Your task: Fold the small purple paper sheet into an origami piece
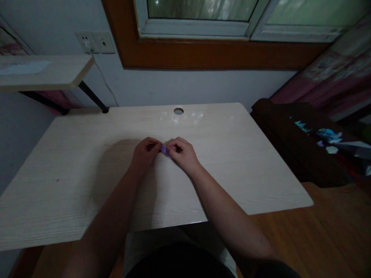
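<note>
Between my two hands is a small purple piece (164,149), thin and strip-like, perhaps paper; its exact kind is too small to make out. My left hand (145,153) pinches its left end between thumb and forefinger. On the other end, my right hand (183,153) is closed in a similar pinch, and a bit of purple shows below its fingertips. Both hands are just over the middle of the pale wood-grain desk (233,165). My fingers hide much of the piece.
A round cable hole (178,111) lies near the desk's back edge. At the left back stands a raised shelf (38,75) on black legs, with a wall socket (94,42) above. Right of the desk is a dark brown piece of furniture (283,134) with colourful items on it.
</note>
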The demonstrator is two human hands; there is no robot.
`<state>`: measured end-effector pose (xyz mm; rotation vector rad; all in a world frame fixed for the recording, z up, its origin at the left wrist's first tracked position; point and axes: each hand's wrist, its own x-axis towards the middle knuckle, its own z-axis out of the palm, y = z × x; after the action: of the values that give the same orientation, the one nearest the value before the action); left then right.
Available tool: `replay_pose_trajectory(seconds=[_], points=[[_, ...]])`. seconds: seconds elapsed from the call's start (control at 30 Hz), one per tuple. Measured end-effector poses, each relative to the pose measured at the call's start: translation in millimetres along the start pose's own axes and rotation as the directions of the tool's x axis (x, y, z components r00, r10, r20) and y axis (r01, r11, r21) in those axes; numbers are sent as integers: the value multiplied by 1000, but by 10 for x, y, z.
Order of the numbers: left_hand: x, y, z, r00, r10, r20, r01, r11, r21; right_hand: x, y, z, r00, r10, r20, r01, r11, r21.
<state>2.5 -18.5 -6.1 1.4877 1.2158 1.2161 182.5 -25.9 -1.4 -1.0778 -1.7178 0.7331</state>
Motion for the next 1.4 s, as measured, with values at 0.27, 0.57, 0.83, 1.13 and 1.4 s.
replay_pose_trajectory(seconds=[0.27, 0.57, 0.83, 1.13, 1.4], points=[[-13, 54, 2, 999, 24, 30, -23, 998, -62, 6, -9, 2, 1000, 20, -20, -19, 999, 28], [-8, 78, -10, 986, 150, 76, -163, 963, 213, -1, -30, -2, 1000, -12, 8, 12, 1000, 2], [-22, 77, -14, 984, 167, 66, -178, 957, 231, 11, 22, 2, 999, -29, 18, 29, 1000, -4], [-23, 69, -14, 983, 179, 32, -181, 962, 202, 12, -12, -13, 1000, -6, -6, 6, 999, 39], [-34, 82, -9, 977, 214, 22, -214, 960, 182, 5, 56, 51, 993, 103, -56, -93, 983, 159]])
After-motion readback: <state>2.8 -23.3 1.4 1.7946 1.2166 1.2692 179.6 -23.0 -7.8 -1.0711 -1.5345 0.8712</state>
